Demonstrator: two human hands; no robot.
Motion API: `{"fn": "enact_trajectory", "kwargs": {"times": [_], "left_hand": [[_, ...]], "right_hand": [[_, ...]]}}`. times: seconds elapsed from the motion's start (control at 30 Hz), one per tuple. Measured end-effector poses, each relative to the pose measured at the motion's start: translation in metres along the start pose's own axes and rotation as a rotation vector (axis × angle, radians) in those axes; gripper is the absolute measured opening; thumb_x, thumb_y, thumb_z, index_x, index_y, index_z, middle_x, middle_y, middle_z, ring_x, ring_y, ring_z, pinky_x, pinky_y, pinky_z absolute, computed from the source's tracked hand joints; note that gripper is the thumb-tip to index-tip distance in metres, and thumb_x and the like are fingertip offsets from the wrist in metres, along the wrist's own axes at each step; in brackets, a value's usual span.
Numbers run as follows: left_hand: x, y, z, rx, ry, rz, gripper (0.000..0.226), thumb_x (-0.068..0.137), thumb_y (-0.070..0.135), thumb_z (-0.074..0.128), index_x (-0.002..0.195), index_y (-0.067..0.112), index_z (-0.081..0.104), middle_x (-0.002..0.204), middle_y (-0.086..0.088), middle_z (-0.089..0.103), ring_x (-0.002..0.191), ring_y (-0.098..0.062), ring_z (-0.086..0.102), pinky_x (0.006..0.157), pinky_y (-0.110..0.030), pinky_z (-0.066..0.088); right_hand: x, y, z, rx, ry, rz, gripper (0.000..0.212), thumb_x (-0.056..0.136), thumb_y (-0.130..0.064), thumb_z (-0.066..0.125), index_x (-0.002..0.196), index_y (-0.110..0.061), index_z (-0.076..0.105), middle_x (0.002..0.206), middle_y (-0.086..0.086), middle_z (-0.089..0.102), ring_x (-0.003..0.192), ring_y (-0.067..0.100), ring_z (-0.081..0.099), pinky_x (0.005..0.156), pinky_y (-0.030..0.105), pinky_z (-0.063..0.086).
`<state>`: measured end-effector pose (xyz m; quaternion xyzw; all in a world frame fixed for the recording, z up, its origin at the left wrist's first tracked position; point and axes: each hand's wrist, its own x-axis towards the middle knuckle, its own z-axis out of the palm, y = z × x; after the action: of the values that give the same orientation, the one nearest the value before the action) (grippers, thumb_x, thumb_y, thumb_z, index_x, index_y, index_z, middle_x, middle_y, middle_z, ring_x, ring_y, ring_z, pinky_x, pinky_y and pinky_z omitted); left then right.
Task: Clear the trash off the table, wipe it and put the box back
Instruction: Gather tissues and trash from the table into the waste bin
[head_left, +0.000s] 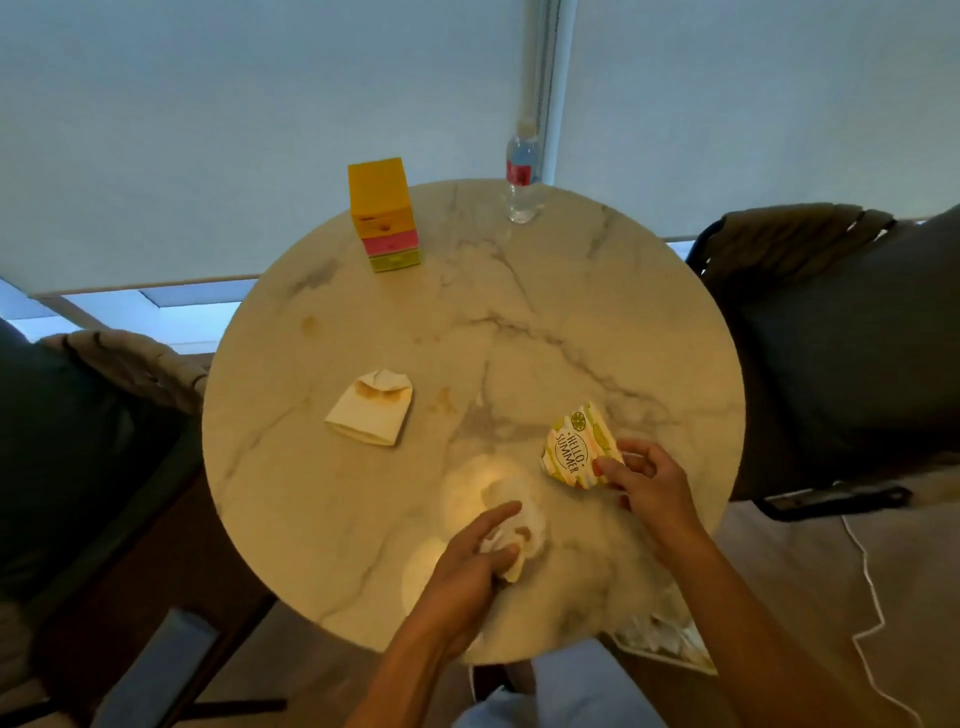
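Clearly both hands gather trash at once: the left hand (470, 564) is bunched around a crumpled tissue (511, 540), the right hand (641, 480) pinches the "Hello Summer" wrapper (571, 449). The box (383, 213) waits at the worktop's (597, 291) far edge — clear of wiping; a stained napkin (371, 410) lies loose.

Crumpled tissue (519, 525) near edge; stained folded napkin (371, 410) left; yellow box (384, 213) upright, far.

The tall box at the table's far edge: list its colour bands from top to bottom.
Box: orange-yellow, pink, then lime green; head view.
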<state>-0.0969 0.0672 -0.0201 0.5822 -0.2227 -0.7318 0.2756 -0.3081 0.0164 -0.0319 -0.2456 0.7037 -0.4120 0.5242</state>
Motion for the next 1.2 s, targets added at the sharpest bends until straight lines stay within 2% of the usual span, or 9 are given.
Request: {"fn": "enact_trajectory", "kwargs": {"times": [0.23,0.37,0.47,0.63,0.8,0.9,0.97,1.07,1.2], "left_hand": [[-0.020,-0.051,0.058,0.060,-0.108,-0.092,0.021,0.091,-0.001,0.055,0.101,0.009,0.071,0.090,-0.016,0.072,0.079,-0.021,0.069,0.071,-0.029,0.053],[-0.020,-0.087,0.098,0.133,-0.115,-0.082,0.021,0.085,0.001,0.065,0.091,0.018,0.074,0.090,-0.017,0.072,0.083,-0.026,0.068,0.073,-0.036,0.054],[-0.014,-0.118,0.133,0.253,-0.111,-0.106,0.023,0.083,0.003,0.069,0.080,0.025,0.075,0.089,-0.010,0.073,0.086,-0.023,0.069,0.078,-0.038,0.057],[0.000,-0.162,0.192,0.350,-0.127,-0.099,0.002,0.084,0.008,0.069,0.085,0.009,0.069,0.075,-0.001,0.072,0.074,-0.010,0.068,0.069,-0.025,0.055],[0.073,-0.236,0.224,0.376,0.088,-0.142,0.018,0.080,0.023,0.075,0.092,0.014,0.065,0.087,-0.009,0.069,0.084,-0.023,0.066,0.070,-0.034,0.053],[0.134,-0.281,0.235,0.379,0.220,-0.157,0.016,0.081,0.024,0.075,0.085,0.018,0.060,0.085,-0.006,0.066,0.082,-0.022,0.064,0.070,-0.037,0.054],[0.176,-0.308,0.235,0.494,0.268,-0.166,0.021,0.081,0.027,0.074,0.078,0.020,0.054,0.081,-0.005,0.062,0.080,-0.023,0.062,0.072,-0.037,0.052],[0.231,-0.341,0.229,0.687,0.250,-0.116,0.029,0.081,0.030,0.074,0.073,0.021,0.047,0.074,-0.004,0.059,0.074,-0.020,0.059,0.059,-0.026,0.043],[0.285,-0.380,0.216,0.752,0.245,-0.083,0.038,0.079,0.022,0.075,0.066,0.020,0.040,0.065,-0.003,0.049,0.065,-0.019,0.052,0.057,-0.030,0.040]], "right_hand": [[-0.033,0.040,-0.073,0.072,0.121,0.100,0.045,0.081,-0.014,0.074,0.121,-0.021,0.055,0.108,0.002,0.067,0.096,0.021,0.065,0.070,0.032,0.050],[-0.041,0.063,-0.135,0.060,0.144,0.111,0.034,0.083,-0.014,0.072,0.111,-0.028,0.061,0.110,0.003,0.068,0.096,0.023,0.067,0.077,0.041,0.056],[-0.045,0.081,-0.180,0.058,0.164,0.132,0.026,0.085,-0.010,0.069,0.103,-0.028,0.062,0.105,0.003,0.070,0.089,0.018,0.068,0.064,0.028,0.052],[-0.022,0.138,-0.249,0.042,0.162,0.183,0.032,0.086,-0.007,0.067,0.115,-0.015,0.059,0.104,0.003,0.066,0.081,0.010,0.064,0.053,0.015,0.047],[0.032,0.238,-0.288,-0.122,0.181,0.215,0.038,0.081,-0.006,0.072,0.117,-0.009,0.061,0.109,0.008,0.065,0.094,0.022,0.063,0.074,0.026,0.052],[0.070,0.305,-0.296,-0.231,0.167,0.216,0.040,0.077,0.006,0.071,0.114,-0.001,0.059,0.109,0.013,0.062,0.098,0.030,0.060,0.066,0.012,0.047],[0.094,0.348,-0.298,-0.298,0.141,0.180,0.043,0.076,0.000,0.074,0.110,-0.022,0.058,0.108,0.007,0.059,0.103,0.035,0.061,0.071,0.017,0.050],[0.130,0.420,-0.306,-0.454,0.012,0.096,0.039,0.075,-0.037,0.069,0.106,-0.052,0.052,0.113,-0.004,0.061,0.100,0.020,0.063,0.081,0.040,0.056],[0.149,0.417,-0.295,-0.647,-0.096,0.032,0.039,0.083,-0.021,0.068,0.120,-0.031,0.057,0.111,-0.012,0.056,0.097,0.012,0.058,0.082,0.033,0.052]]}}
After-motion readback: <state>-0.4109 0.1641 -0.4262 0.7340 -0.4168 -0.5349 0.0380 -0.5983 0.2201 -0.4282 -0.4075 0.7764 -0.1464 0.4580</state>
